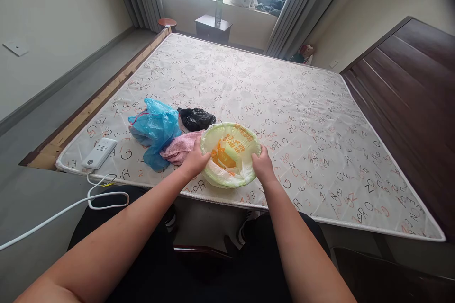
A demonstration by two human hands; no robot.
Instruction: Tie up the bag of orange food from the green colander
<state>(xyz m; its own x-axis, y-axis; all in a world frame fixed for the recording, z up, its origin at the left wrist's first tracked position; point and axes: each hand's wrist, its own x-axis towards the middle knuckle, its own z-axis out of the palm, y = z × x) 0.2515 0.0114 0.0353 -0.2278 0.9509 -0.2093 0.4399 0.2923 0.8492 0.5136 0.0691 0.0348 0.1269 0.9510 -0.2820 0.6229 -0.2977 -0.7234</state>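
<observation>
A round pale green basket (231, 182), lined with a whitish plastic bag (216, 173) that bears orange print, stands near the front edge of the mattress (284, 104). My left hand (196, 157) grips its left rim, and my right hand (262, 164) grips the right rim. Just beyond my left hand lies a pink cloth (177, 147), partly covered by a crumpled blue plastic bag (156, 125). Behind the cloth is a black plastic bag (197, 118).
A white power strip (100, 153) with a looping white cable (60, 215) lies at the mattress's left front corner. Beyond the bed stands a nightstand (213, 26) with a bottle (218, 9). A dark headboard (405, 71) rises on the right.
</observation>
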